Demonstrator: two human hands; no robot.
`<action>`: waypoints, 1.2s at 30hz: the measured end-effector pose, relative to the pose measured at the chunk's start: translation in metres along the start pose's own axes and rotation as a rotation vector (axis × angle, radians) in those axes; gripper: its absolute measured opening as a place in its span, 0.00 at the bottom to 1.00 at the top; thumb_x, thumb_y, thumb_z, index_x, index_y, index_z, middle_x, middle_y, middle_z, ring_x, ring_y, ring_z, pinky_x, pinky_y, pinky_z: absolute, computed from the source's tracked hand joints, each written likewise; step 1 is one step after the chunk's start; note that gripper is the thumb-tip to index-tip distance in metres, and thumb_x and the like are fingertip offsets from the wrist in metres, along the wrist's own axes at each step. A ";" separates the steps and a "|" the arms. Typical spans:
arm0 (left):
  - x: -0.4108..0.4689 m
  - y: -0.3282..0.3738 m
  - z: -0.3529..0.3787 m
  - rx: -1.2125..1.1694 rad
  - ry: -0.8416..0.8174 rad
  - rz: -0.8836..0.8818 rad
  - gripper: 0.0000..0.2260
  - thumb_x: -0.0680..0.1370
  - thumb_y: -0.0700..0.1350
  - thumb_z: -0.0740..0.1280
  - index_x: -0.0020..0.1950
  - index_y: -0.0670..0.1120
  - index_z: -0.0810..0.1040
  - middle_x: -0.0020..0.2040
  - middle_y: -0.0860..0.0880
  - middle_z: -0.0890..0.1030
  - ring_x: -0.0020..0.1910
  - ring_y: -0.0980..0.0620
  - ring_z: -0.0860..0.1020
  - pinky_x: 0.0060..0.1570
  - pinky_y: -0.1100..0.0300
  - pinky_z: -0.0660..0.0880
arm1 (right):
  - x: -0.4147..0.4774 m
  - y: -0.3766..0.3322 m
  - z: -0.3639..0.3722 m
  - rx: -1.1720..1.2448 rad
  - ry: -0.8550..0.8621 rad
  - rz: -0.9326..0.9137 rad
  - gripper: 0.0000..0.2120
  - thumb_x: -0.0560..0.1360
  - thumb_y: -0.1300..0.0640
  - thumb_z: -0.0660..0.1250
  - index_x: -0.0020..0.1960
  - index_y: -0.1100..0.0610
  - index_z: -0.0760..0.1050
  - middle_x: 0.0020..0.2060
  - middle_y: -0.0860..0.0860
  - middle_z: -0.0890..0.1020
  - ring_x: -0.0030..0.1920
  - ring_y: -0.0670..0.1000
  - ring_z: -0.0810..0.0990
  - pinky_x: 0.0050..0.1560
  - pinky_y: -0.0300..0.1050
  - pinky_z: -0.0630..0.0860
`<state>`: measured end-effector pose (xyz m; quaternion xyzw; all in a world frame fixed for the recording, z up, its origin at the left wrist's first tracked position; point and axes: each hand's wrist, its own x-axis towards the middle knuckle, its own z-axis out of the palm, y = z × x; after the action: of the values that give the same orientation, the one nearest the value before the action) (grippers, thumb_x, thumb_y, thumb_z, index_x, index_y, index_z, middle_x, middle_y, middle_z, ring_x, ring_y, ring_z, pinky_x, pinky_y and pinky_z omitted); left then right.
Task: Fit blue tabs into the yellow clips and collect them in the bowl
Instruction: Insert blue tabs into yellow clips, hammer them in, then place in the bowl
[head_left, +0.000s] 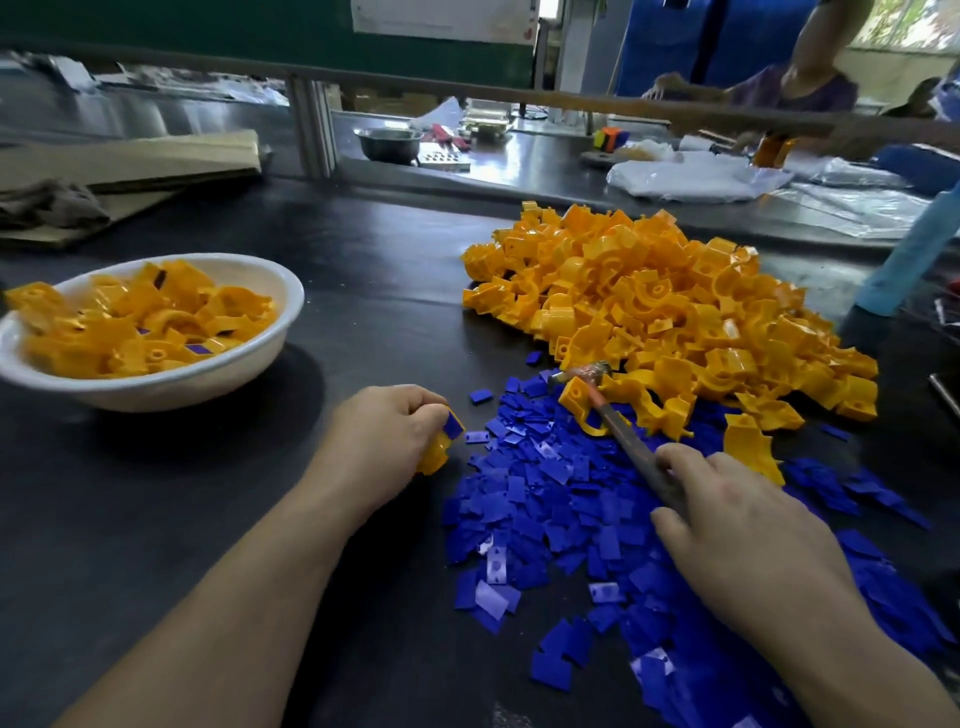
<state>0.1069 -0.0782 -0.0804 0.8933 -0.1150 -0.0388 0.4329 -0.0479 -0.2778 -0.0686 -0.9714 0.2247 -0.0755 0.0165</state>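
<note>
My left hand (387, 439) grips a yellow clip (435, 453) with a blue tab (453, 426) set in its top, low over the dark table. My right hand (737, 530) holds the handle of a small hammer (618, 436) whose head lies among the parts. A big heap of yellow clips (665, 306) lies at the right. Loose blue tabs (561, 509) are spread in front of it, under my right hand. The white bowl (270, 332) at the left holds several fitted clips.
Folded cardboard (130, 166) and a grey rag lie at the back left. Beyond a rail stands a second bench with a metal bowl (388, 143) and plastic bags (696, 176); a person (795, 78) works there. A light-blue tube (909, 254) leans at the right edge.
</note>
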 end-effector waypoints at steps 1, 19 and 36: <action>0.000 0.000 0.000 0.107 -0.002 0.026 0.09 0.78 0.48 0.66 0.43 0.53 0.85 0.42 0.52 0.84 0.38 0.61 0.79 0.35 0.67 0.72 | 0.000 0.000 0.000 -0.006 -0.002 -0.002 0.18 0.77 0.45 0.58 0.65 0.40 0.59 0.45 0.43 0.70 0.42 0.45 0.69 0.36 0.40 0.68; -0.003 -0.006 -0.004 0.728 -0.040 0.109 0.19 0.74 0.62 0.67 0.60 0.53 0.79 0.52 0.50 0.76 0.54 0.48 0.74 0.47 0.55 0.73 | -0.018 -0.025 -0.029 0.631 -0.269 -0.151 0.16 0.76 0.43 0.60 0.59 0.27 0.61 0.37 0.43 0.80 0.32 0.42 0.78 0.34 0.41 0.78; 0.000 -0.005 -0.004 0.705 -0.040 0.109 0.20 0.74 0.62 0.68 0.60 0.53 0.80 0.53 0.51 0.77 0.55 0.48 0.75 0.47 0.55 0.73 | -0.018 -0.044 -0.018 0.450 -0.097 -0.282 0.23 0.77 0.42 0.57 0.70 0.36 0.56 0.44 0.38 0.77 0.45 0.39 0.75 0.44 0.32 0.73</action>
<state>0.1081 -0.0723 -0.0821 0.9793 -0.1773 0.0089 0.0971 -0.0475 -0.2304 -0.0503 -0.9675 0.0637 -0.0784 0.2320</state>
